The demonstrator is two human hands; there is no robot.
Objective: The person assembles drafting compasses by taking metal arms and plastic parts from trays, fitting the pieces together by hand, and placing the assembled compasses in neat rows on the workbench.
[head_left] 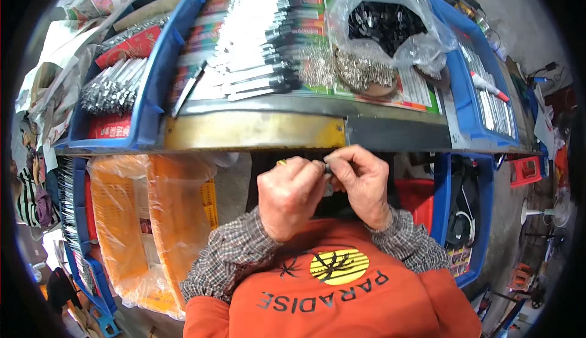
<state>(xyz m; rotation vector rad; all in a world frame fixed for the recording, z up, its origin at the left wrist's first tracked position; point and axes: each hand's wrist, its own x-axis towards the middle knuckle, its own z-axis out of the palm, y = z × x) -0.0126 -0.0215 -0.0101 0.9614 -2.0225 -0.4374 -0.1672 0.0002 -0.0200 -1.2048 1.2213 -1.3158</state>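
Observation:
My left hand point(290, 194) and my right hand point(364, 182) meet just in front of the bench edge, with thumbs and fingers pinched together. Between the fingertips shows a small dark piece point(328, 169); most of it is hidden, so its exact kind does not show. Beyond them on the bench lies a long row of white pens with black ends point(259, 75). A single pen point(189, 89) lies apart at the row's left. To the right of the row is a pile of small shiny metal parts point(366, 72), below an open clear plastic bag of black parts point(387, 26).
A blue bin point(160, 63) with bundled pens stands at the left, another blue tray point(467, 87) with pens at the right. Below the bench are an orange crate point(149, 216) lined with plastic and a blue bin point(485, 216). The metal bench edge point(256, 131) runs before my hands.

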